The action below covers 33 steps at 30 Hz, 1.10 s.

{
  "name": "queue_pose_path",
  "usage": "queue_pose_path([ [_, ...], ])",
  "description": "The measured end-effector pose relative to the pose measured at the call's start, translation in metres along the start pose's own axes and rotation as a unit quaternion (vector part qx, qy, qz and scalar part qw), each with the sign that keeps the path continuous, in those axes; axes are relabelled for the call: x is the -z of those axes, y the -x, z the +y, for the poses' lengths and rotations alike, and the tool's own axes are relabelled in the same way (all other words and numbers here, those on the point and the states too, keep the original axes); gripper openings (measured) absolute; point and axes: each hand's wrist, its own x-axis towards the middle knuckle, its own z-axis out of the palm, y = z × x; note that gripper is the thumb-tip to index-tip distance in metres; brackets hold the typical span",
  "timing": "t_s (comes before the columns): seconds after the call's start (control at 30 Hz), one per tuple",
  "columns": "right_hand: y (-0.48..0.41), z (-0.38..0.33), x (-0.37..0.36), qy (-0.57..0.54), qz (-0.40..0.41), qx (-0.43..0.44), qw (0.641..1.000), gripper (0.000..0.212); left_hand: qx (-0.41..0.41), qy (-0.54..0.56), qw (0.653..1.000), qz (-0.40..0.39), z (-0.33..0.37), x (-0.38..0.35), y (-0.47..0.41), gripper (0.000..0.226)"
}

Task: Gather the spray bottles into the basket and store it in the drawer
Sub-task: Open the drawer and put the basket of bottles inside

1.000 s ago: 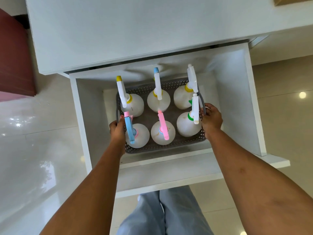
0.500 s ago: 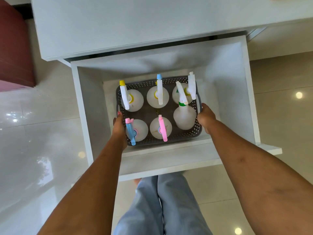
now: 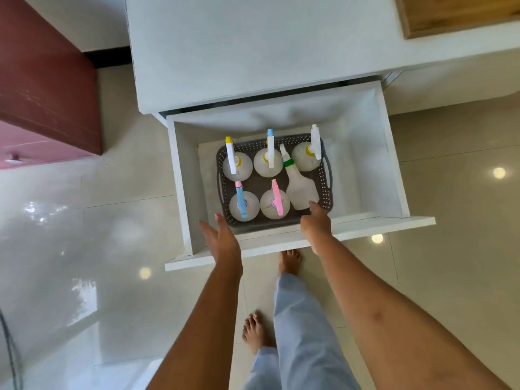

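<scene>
Over a glossy tiled floor (image 3: pixel 84 220), the dark perforated plastic basket (image 3: pixel 324 187) of white spray bottles (image 3: pixel 237 170) sits in the open white drawer (image 3: pixel 374 153), your left grip (image 3: pixel 222 237) spread empty, your right grip (image 3: pixel 316 225) loose-fingered and empty at the toppled green-collared bottle (image 3: pixel 302 187), which likely needs righting before closing.

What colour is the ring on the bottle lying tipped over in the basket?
Green: the ring sits round its neck, clearest in the head view.

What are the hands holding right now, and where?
Left hand holds nothing. Right hand sits at the base of the tipped bottle; whether it grips cannot be told.
</scene>
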Motion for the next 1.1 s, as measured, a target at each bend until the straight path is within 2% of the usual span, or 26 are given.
queue_pose_path([
  [0.1, 0.000, -0.001, -0.004, 0.004, 0.021, 0.027, 0.999, 0.052, -0.038, -0.044, 0.998, -0.027, -0.011, 0.003, 0.005, 0.064],
  [0.27, -0.016, -0.007, -0.009, 0.052, 0.019, 0.061, 0.997, 0.047, -0.172, -0.098, 0.980, -0.029, -0.010, -0.009, 0.015, 0.048],
  [0.47, -0.055, -0.029, -0.007, 0.088, 0.027, 0.079, 0.993, 0.047, -0.220, -0.141, 0.958, -0.116, 0.007, -0.048, 0.019, 0.038],
  [0.7, -0.118, -0.053, -0.025, 0.185, 0.016, 0.059, 0.981, 0.042, -0.165, -0.133, 0.969, -0.127, 0.030, -0.099, -0.025, 0.042],
  [1.1, -0.168, -0.050, -0.049, 0.289, 0.003, -0.037, 0.957, 0.066, -0.112, -0.115, 0.979, -0.127, 0.016, -0.124, -0.054, 0.039],
])
